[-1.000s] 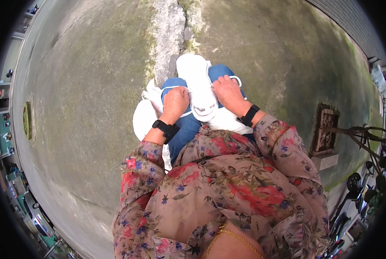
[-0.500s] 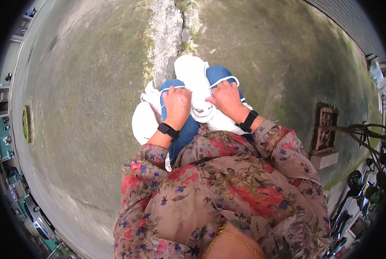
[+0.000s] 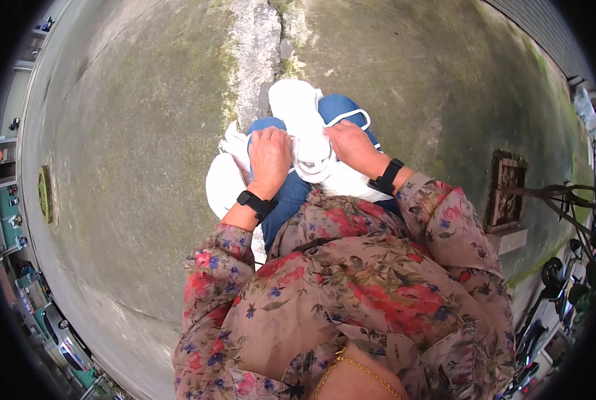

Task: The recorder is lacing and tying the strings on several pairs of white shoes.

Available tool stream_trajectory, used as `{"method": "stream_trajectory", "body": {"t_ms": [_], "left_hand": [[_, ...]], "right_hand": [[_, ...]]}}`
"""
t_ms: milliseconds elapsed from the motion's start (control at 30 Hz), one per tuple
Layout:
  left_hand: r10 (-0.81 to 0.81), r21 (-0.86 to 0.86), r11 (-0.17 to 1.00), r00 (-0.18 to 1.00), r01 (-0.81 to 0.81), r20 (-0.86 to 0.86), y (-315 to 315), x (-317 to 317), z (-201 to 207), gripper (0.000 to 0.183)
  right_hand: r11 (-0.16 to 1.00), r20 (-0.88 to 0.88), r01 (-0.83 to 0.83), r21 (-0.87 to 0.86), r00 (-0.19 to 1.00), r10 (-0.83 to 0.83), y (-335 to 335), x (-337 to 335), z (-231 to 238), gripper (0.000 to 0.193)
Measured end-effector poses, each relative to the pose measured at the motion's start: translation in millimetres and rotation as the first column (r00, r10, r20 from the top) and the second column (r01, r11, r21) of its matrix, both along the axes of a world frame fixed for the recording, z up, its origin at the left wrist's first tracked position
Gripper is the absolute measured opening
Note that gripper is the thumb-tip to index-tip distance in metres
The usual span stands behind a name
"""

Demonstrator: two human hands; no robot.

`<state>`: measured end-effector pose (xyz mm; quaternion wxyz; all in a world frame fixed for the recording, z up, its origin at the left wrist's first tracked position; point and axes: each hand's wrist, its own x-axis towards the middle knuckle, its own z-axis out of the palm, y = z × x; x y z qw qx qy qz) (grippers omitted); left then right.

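Between my blue-trousered knees lies a long white cloth item, rounded at its far end and folded into a roll at its near end. My left hand is closed on a thin white cord at the left knee, its fingertips curled out of sight beside the cloth. On the other side, my right hand pinches a white cord that loops over the right knee. Its thumb and fingertips touch the edge of the cloth. More white cloth bunches beside my left thigh. What exactly the white item is, I cannot tell.
Mossy concrete ground with a pale cracked strip surrounds me. To the right stand a brick-edged planter and a bare-branched plant. Parked vehicles show at the far left, and motorbikes at the lower right.
My right hand has shifted slightly toward the white cloth, and the cord loop on the right knee stands out wider. My left hand has barely moved.
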<state>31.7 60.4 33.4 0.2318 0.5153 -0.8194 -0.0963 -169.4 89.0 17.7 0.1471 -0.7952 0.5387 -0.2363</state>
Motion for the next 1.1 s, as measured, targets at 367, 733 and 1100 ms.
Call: {"method": "stream_trajectory", "body": {"t_ms": [367,733,1100], "left_hand": [[-0.213,0.206,0.962,0.967,0.181,0.142,-25.8,-10.3,4.6,0.012],[-0.25,0.13,0.966,0.939,0.225,0.234,-22.8,-16.3,10.1,0.01],[-0.258,0.098,0.964,0.962,0.249,0.089,-22.9,-23.9,9.1,0.009]], "right_hand": [[0.997,-0.204,-0.073,0.012,0.976,0.073,-1.7,1.8,14.0,0.007],[0.994,-0.123,-0.096,-0.043,0.988,0.091,-13.5,15.6,6.4,0.01],[0.999,0.247,-0.002,0.048,0.969,-0.01,-23.9,-1.9,3.2,0.019]]}}
